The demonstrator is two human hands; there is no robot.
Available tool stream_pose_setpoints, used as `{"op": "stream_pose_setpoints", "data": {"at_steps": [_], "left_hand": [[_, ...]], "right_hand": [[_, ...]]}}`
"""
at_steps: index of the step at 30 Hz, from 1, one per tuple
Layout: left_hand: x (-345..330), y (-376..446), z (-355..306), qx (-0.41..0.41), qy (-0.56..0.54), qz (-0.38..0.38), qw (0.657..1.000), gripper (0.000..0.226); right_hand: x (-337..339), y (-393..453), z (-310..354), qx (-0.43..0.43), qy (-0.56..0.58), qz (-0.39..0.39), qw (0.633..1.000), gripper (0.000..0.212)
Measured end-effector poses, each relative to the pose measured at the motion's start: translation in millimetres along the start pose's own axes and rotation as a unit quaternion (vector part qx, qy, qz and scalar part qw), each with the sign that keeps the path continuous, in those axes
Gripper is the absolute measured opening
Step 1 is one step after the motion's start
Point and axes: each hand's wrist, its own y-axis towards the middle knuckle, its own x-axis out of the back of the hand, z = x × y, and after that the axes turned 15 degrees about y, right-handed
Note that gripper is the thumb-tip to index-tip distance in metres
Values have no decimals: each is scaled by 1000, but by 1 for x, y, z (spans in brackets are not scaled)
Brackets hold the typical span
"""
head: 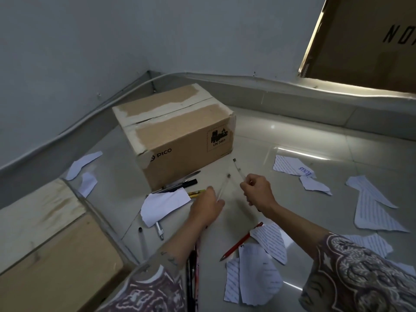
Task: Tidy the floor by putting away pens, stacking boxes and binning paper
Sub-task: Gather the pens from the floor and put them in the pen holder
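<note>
Left hand (208,207): I see it pinching a clear pen (222,186) before the PICO box (177,134).
Right hand (258,191): gripping another clear pen (239,170), hands apart.

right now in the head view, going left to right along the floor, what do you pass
wooden board → torn white paper → left hand holding a clear pen → right hand holding another clear pen → lined paper scraps

A glossy tiled floor (292,140) carries a PICO cardboard box (177,131) at centre, torn paper scraps (371,206) right, and a red pencil (240,242) lower centre.
</note>
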Motion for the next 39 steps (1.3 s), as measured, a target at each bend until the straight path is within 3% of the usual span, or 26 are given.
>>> {"op": "stream_pose_setpoints", "data": {"at_steps": [3, 6, 10, 13, 17, 21, 25, 29, 31, 33, 36, 38, 39], "left_hand": [[35, 2, 17, 18, -135, -12, 991, 24], [73, -4, 39, 48, -230, -10, 972, 19], [111, -21, 62, 72, -308, -7, 949, 17], [128, -33, 72, 75, -328, -8, 942, 13], [141, -49, 91, 86, -333, -8, 939, 15], [148, -58, 107, 99, -343, -11, 934, 18], [153, -63, 115, 115, -367, -22, 923, 18], [155, -66, 115, 113, -369, -24, 922, 18], [155, -67, 112, 108, -371, -20, 922, 17], [155, -67, 108, 102, -371, -12, 923, 16], [155, -69, 104, 95, -367, -2, 925, 17], [155, -70, 102, 91, -363, 0, 927, 17], [154, -71, 102, 89, -360, 2, 929, 17]], "right_hand": [[-9, -3, 0, 24, -58, 27, 998, 16], [-24, -11, 3, 71, -162, 115, 977, 17], [-55, -23, 10, 140, -324, 228, 907, 16], [-78, -29, 9, 192, -394, 282, 854, 27], [-99, -36, 5, 270, -475, 325, 772, 31], [-105, -32, 8, 310, -524, 319, 726, 25], [-98, -29, 11, 307, -547, 315, 712, 29], [-82, -29, 14, 283, -520, 269, 760, 35], [-76, -33, 15, 279, -497, 273, 775, 24], [-75, -39, 15, 284, -498, 298, 763, 9], [-83, -51, 13, 309, -504, 357, 723, 12], [-92, -56, 14, 340, -509, 391, 688, 3], [-96, -58, 14, 353, -513, 401, 672, 12]]}}
